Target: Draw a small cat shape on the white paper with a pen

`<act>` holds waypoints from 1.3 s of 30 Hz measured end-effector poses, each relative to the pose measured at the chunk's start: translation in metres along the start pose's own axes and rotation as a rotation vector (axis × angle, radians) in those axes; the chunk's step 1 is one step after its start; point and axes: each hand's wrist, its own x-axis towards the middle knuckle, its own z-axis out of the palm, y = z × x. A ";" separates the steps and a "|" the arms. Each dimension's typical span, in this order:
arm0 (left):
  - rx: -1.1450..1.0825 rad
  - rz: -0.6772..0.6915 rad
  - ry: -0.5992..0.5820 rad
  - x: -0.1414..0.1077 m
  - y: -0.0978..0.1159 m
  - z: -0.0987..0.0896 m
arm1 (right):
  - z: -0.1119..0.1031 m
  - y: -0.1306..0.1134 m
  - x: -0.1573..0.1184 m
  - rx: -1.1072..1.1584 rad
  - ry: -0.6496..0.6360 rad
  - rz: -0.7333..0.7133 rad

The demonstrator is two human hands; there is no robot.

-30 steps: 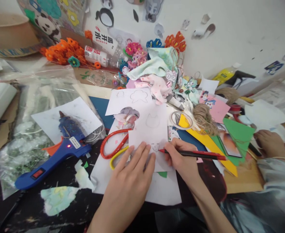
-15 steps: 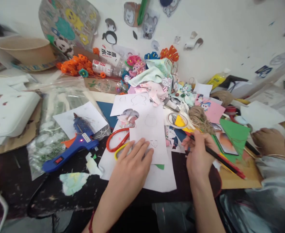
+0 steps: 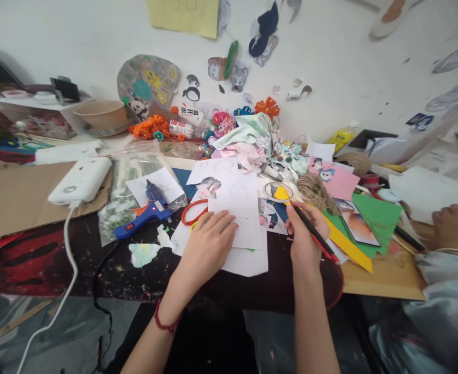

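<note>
Bearing faint line sketches, white paper

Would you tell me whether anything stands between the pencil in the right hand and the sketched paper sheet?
Only printed cutouts, lying low beside the paper sheet's right edge; nothing upright shows between it and the pencil.

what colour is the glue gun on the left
The glue gun is blue with an orange trigger; the head view shows it.

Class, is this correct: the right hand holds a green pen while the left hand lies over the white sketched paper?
Not green: the head view shows the right hand holding a black-and-red pen. The left hand does lie over the white sketched paper.
</note>
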 end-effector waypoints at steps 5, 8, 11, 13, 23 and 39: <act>0.024 -0.023 0.068 -0.001 0.002 -0.003 | -0.003 0.004 0.000 -0.068 -0.033 -0.036; 0.042 -0.046 0.098 -0.001 0.003 -0.007 | -0.003 0.004 -0.004 -0.122 -0.120 -0.011; 0.069 -0.067 0.109 -0.002 0.004 -0.010 | -0.003 0.005 -0.007 -0.231 -0.182 -0.047; 0.087 -0.051 0.087 -0.001 0.005 -0.010 | -0.004 0.004 -0.009 -0.315 -0.201 -0.122; 0.185 0.043 -0.102 0.009 0.009 -0.005 | -0.007 -0.007 -0.016 -0.408 -0.372 -0.147; 0.180 0.019 -0.166 0.009 0.010 -0.006 | -0.009 -0.005 -0.015 -0.418 -0.382 -0.037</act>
